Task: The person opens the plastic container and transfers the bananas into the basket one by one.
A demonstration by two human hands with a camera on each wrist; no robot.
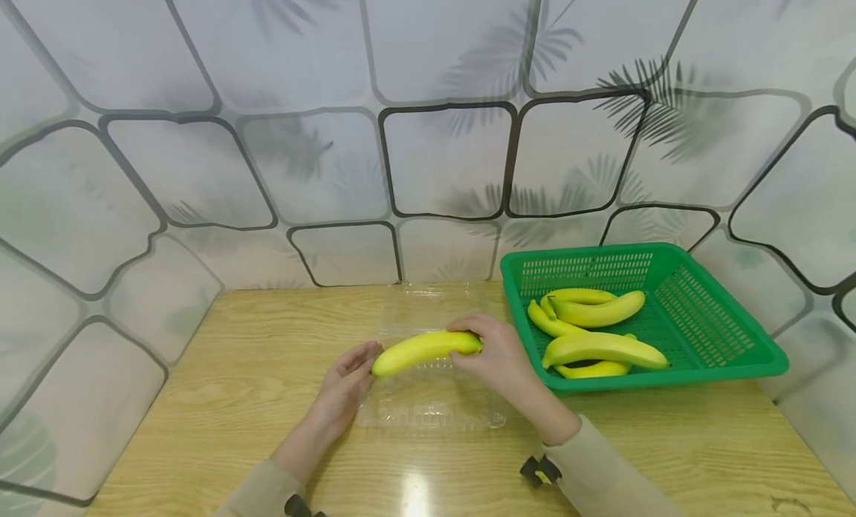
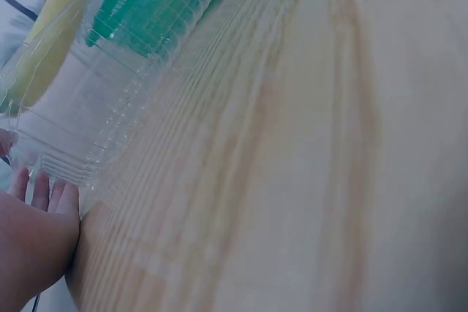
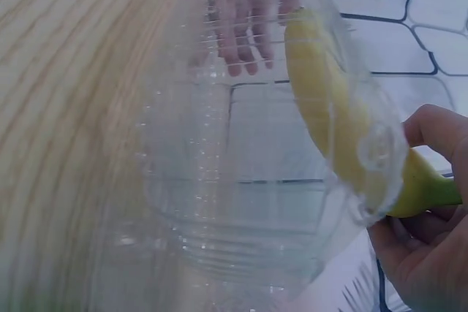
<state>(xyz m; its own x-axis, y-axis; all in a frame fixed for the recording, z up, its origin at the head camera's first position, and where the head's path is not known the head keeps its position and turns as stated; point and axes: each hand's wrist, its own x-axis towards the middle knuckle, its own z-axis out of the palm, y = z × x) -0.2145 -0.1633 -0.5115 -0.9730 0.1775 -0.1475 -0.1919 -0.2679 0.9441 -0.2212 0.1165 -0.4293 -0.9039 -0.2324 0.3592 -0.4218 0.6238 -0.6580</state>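
Note:
A yellow banana (image 1: 423, 350) lies crosswise over the clear plastic clamshell box (image 1: 428, 411), whose lid stands raised at the back. My right hand (image 1: 493, 357) pinches the banana's stem end between thumb and fingers, as the right wrist view also shows at the stem (image 3: 442, 190). At the box's left side is my left hand (image 1: 344, 392), its thumb close to the banana's other tip. Extended fingers of that hand touch the ribbed box wall in the left wrist view, and the right wrist view shows them through the clear plastic.
To the right, a green plastic basket (image 1: 729, 316) holds several more bananas (image 1: 605, 348), all toward its left side. The box and basket stand on a wood-grain table (image 1: 247, 368). A patterned wall covering (image 1: 441, 160) rises behind the table and at both sides.

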